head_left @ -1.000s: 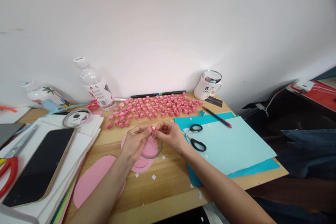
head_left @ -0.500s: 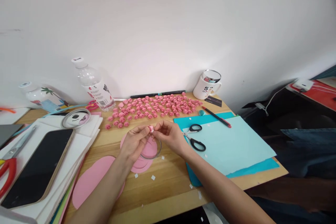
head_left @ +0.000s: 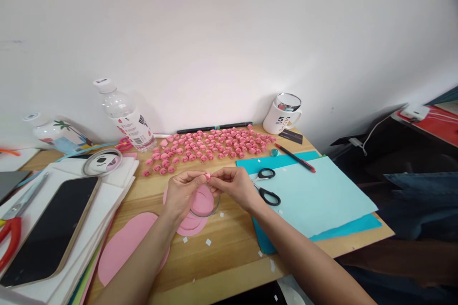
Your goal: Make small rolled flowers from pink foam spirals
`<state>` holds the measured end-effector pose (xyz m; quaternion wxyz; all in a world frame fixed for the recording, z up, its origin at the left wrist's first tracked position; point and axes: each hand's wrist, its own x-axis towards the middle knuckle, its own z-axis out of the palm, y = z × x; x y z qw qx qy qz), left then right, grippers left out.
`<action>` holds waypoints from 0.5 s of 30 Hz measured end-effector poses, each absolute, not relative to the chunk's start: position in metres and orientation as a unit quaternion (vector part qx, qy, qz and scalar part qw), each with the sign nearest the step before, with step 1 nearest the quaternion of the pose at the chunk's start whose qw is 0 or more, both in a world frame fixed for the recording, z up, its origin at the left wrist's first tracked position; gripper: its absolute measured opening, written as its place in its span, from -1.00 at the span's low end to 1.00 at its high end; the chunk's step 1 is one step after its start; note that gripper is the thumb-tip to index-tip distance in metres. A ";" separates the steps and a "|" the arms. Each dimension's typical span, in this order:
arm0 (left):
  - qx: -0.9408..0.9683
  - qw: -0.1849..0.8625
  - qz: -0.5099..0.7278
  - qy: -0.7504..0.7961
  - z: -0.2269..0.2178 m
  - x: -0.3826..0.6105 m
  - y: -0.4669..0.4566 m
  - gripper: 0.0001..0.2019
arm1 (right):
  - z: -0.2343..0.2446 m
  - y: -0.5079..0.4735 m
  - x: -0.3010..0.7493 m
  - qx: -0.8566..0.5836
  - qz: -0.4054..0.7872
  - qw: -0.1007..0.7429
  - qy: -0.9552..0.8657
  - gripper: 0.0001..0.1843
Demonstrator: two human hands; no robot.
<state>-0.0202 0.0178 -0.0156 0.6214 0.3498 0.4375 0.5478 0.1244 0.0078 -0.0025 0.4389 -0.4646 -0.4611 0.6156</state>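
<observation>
Head view: a small rolled pink paper rose (head_left: 207, 177) is pinched by the left hand (head_left: 182, 193) and right hand (head_left: 235, 186), above pink paper discs (head_left: 203, 202) on the tabletop (head_left: 200, 267); the coil is best gripped lightly, uncrushed; where a paler side was shown half a second ago, pink is now turned up
</observation>
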 end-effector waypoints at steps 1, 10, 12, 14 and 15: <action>0.366 0.607 0.545 0.448 -0.015 -0.020 0.017 -0.86 | -0.004 0.008 0.124 -0.470 0.609 0.441 -0.462 -0.68; 0.404 0.552 0.550 0.479 -0.017 -0.016 0.013 -0.90 | -0.008 0.008 0.120 -0.474 0.596 0.456 -0.460 -0.65; 0.400 0.550 0.551 0.483 -0.018 -0.015 0.013 -0.89 | -0.007 0.008 0.119 -0.474 0.597 0.459 -0.457 -0.63; 0.403 0.546 0.550 0.487 -0.018 -0.015 0.013 -0.89 | -0.007 0.008 0.119 -0.474 0.601 0.459 -0.453 -0.62; 0.405 0.542 0.550 0.489 -0.018 -0.014 0.012 -0.90 | -0.008 0.008 0.119 -0.473 0.602 0.458 -0.451 -0.61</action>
